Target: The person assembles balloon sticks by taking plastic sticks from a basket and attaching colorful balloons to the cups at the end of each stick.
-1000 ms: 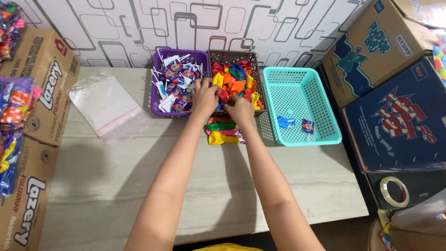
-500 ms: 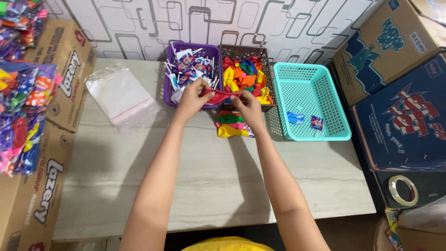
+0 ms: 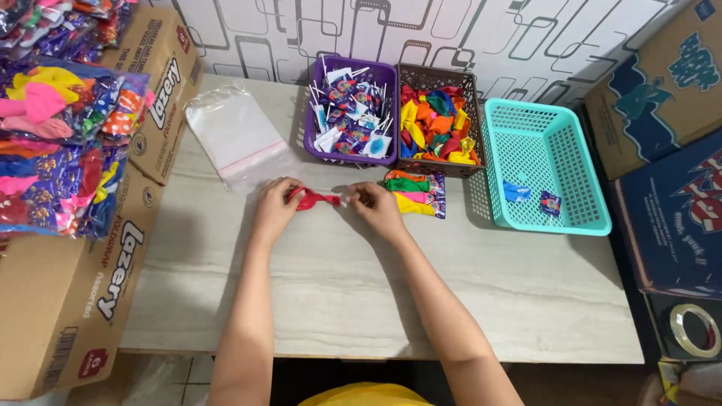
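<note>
A red uninflated balloon [image 3: 312, 199] is stretched between both my hands just above the pale table [image 3: 338, 293]. My left hand [image 3: 274, 207] pinches its round end and my right hand [image 3: 374, 204] pinches its neck. Behind my hands stand a purple basket [image 3: 385, 113] holding small printed cards on sticks and a brown basket [image 3: 438, 120] full of mixed coloured balloons. A small packet of coloured balloons [image 3: 415, 194] lies on the table right beside my right hand.
A teal basket [image 3: 541, 162] with two small wrappers sits to the right. Clear zip bags [image 3: 239, 139] lie at the left. Cardboard boxes [image 3: 90, 278] topped with bagged balloons [image 3: 60, 135] flank the left edge, blue boxes [image 3: 669, 203] and a tape roll [image 3: 693, 331] the right.
My hands left the baskets and drew back toward me over the table. They now hold a red balloon pulled out between them.
</note>
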